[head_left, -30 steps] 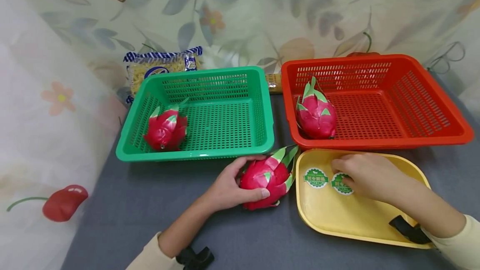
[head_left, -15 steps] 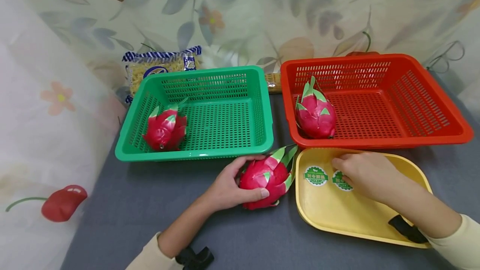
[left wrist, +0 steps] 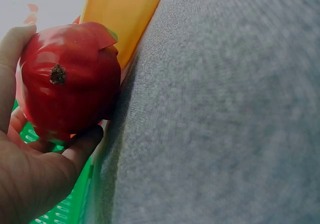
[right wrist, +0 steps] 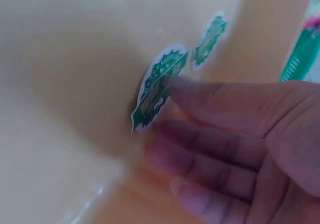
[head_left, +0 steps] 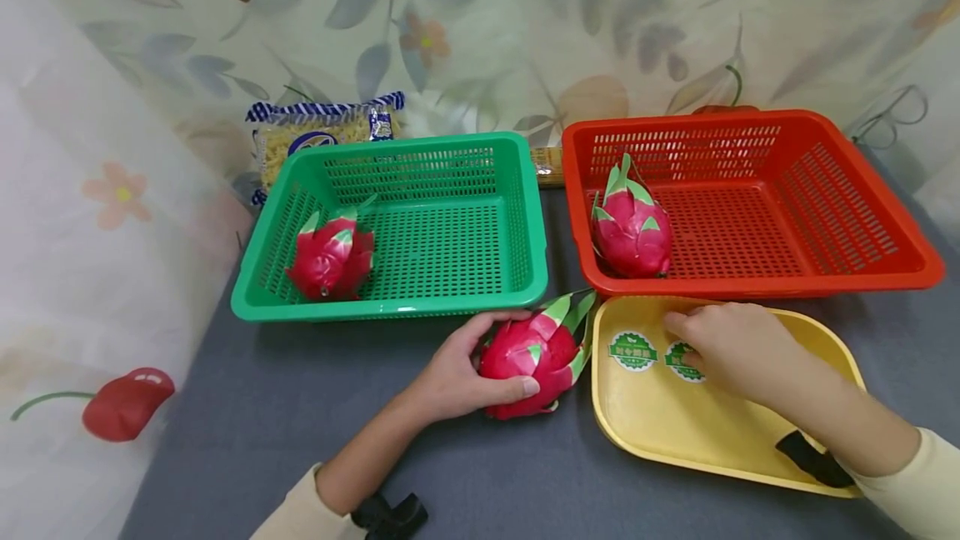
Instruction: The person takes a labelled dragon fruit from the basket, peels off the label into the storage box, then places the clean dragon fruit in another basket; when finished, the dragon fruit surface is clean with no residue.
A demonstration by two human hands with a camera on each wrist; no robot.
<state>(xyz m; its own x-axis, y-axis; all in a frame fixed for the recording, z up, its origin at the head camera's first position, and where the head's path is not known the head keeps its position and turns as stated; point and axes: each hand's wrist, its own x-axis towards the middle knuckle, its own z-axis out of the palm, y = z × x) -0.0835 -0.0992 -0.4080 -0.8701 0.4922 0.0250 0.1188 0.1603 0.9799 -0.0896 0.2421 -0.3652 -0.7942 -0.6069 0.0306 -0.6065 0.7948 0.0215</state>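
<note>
In the head view my left hand grips a dragon fruit on the cloth, thumb on its near side and fingers round its far side. Its brown stem end shows in the left wrist view, where the fruit sits against my curved fingers. Over the yellow tray, my right hand pinches the edge of a round green-and-white sticker between thumb and fingers. That sticker stands tilted off the tray surface in the right wrist view. A second such sticker lies on the tray to its left.
A green basket behind my left hand holds one dragon fruit. Another dragon fruit lies in the red basket, behind the tray. A pasta bag leans behind the green basket, before a patterned curtain.
The pinched sticker and my right fingers have shifted very slightly in the head view. My left hand and its dragon fruit keep their place.
</note>
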